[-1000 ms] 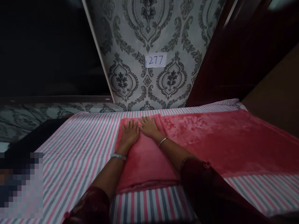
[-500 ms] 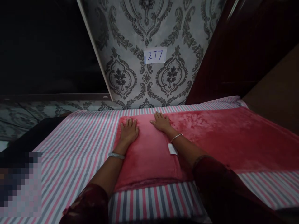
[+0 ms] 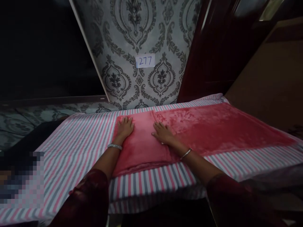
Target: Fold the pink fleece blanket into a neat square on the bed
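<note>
- Red plush blanket [image 3: 201, 126]: spread on the striped sheet [image 3: 78, 148], left end folded in layers
- Left hand [image 3: 125, 127]: laid palm-down on the fold, nothing grasped
- Right hand [image 3: 163, 133]: likewise ungripping, placed near the fold's edge (layers apparently kept flat thereby)

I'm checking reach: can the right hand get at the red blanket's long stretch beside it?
Probably yes: the right hand lies beside that long stretch, with nothing visible between them.
</note>
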Demonstrator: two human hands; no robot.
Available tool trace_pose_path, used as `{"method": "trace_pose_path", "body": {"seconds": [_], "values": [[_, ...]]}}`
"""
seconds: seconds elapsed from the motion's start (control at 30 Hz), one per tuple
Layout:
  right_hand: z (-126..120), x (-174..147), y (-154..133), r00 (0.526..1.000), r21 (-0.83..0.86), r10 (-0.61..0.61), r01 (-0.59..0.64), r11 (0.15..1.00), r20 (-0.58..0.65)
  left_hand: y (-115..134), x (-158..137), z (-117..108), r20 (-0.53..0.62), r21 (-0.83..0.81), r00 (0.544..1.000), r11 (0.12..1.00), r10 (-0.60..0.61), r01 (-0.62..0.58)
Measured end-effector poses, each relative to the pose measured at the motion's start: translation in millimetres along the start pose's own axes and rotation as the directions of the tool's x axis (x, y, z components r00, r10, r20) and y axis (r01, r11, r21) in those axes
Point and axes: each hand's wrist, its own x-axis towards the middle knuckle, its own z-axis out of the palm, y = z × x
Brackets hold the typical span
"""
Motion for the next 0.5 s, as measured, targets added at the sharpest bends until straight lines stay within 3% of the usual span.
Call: {"method": "trace_pose_path", "body": {"seconds": [0.1, 0.17, 0.23, 0.3, 0.33, 0.37, 0.43, 0.5], "values": [[1, -26, 5, 0.994, 0.07, 0.037, -0.03, 0.997, -0.102, -15, -8, -20, -0.097, -0.366, 0.981, 0.923, -0.167, 0.121], [11, -47, 5, 0.973, 0.118, -0.007, 0.035, 0.992, -0.231, -33, -22, -32, -0.117, -0.498, 0.952, 0.846, -0.284, 0.191], [24, -68, 3, 0.936, 0.142, -0.092, 0.147, 0.979, -0.34, -52, -41, -40, -0.064, -0.6, 0.929, 0.757, -0.365, 0.257], [35, -89, -2, 0.9, 0.132, -0.199, 0.268, 0.954, -0.389, -69, -59, -41, 0.112, -0.827, 0.856, 0.431, -0.504, 0.362], [39, -98, -6, 0.884, 0.119, -0.254, 0.323, 0.939, -0.393, -75, -65, -39, 0.196, -0.858, 0.819, 0.311, -0.539, 0.41], [42, -106, -10, 0.868, 0.102, -0.311, 0.375, 0.921, -0.387, -79, -69, -36, 0.221, -0.874, 0.805, 0.254, -0.551, 0.414], [44, -119, -20, 0.842, 0.066, -0.404, 0.455, 0.888, -0.356, -81, -70, -31, 0.25, -0.893, 0.829, 0.212, -0.5, 0.397], [44, -126, -32, 0.838, 0.029, -0.443, 0.476, 0.879, -0.32, -75, -65, -30, 0.259, -0.884, 0.865, 0.255, -0.429, 0.392]]}}
